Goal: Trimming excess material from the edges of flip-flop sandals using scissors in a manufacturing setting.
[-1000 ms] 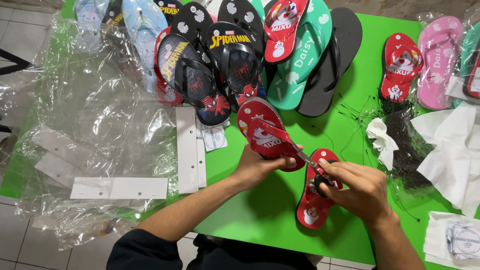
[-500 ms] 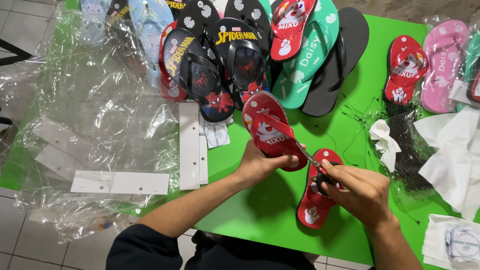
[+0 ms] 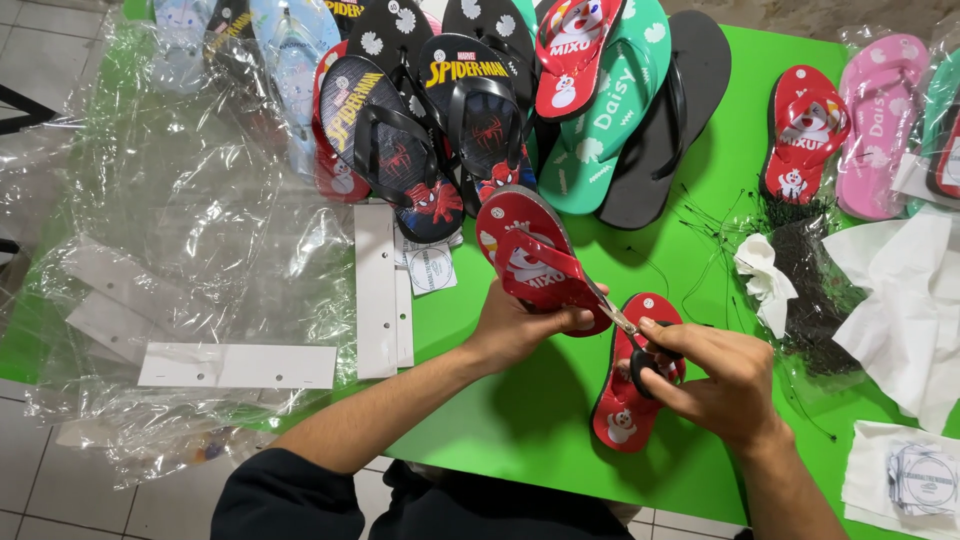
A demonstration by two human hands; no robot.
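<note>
My left hand [image 3: 520, 325] grips a small red flip-flop [image 3: 530, 255] by its heel, holding it raised above the green table [image 3: 530, 430]. My right hand [image 3: 715, 380] holds small scissors [image 3: 640, 350], whose blades point at the heel of the held flip-flop. Under my right hand a second, matching red flip-flop [image 3: 625, 410] lies flat on the table.
A pile of black, green, red and light blue flip-flops [image 3: 470, 100] covers the back of the table. Clear plastic bags with white card strips [image 3: 235, 365] lie at the left. Further red and pink flip-flops [image 3: 840, 130], black threads and white paper [image 3: 900, 290] sit at the right.
Both hands and the held flip-flop stay almost in place. The view has shifted slightly.
</note>
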